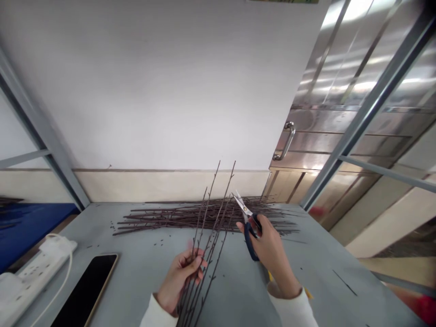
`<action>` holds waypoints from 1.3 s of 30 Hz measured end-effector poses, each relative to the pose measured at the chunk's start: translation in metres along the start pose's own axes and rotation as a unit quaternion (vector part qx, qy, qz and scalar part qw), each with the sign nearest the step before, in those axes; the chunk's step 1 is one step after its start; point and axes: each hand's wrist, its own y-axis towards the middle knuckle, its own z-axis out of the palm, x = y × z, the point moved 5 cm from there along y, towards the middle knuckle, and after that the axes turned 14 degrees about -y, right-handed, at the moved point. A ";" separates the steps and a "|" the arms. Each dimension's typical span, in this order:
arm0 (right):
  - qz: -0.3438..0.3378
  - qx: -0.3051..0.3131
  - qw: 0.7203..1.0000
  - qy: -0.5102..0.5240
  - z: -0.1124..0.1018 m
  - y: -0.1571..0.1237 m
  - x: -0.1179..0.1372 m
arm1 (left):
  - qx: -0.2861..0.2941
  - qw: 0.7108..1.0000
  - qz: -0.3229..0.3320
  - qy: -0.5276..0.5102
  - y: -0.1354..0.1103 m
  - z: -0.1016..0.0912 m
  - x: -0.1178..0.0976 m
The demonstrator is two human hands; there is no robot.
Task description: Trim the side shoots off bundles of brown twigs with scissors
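Note:
My left hand (186, 274) is closed around several thin, dark, budded twigs (214, 240), which fan upward from the fingers over the grey table. In my right hand (270, 247) is a pair of scissors (250, 231) with dark blue handles. Their metal blades are slightly apart and point up and left, close to the right side of the held twigs; I cannot tell whether they touch. Behind both hands a pile of similar dark twigs (160, 217) lies sideways along the back of the table. The lower ends of the held twigs run out of view.
A smartphone (85, 290) and a white power strip (37, 272) with a cable lie at the left. Small twig bits dot the grey tabletop (136, 263). Something yellow lies partly hidden under my right wrist. Metal frame posts (354, 122) rise at both sides before a white wall.

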 end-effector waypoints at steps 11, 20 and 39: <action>0.015 0.013 1.000 -0.001 0.007 -0.027 0.000 | 0.001 1.000 -0.012 -0.029 -0.008 0.002 0.001; 0.025 0.035 0.999 0.008 0.015 -0.052 -0.002 | 0.037 0.999 -0.002 0.016 -0.016 -0.002 -0.002; 0.127 0.106 0.986 0.019 0.013 -0.120 -0.040 | 0.035 0.997 -0.010 0.063 -0.011 -0.006 -0.017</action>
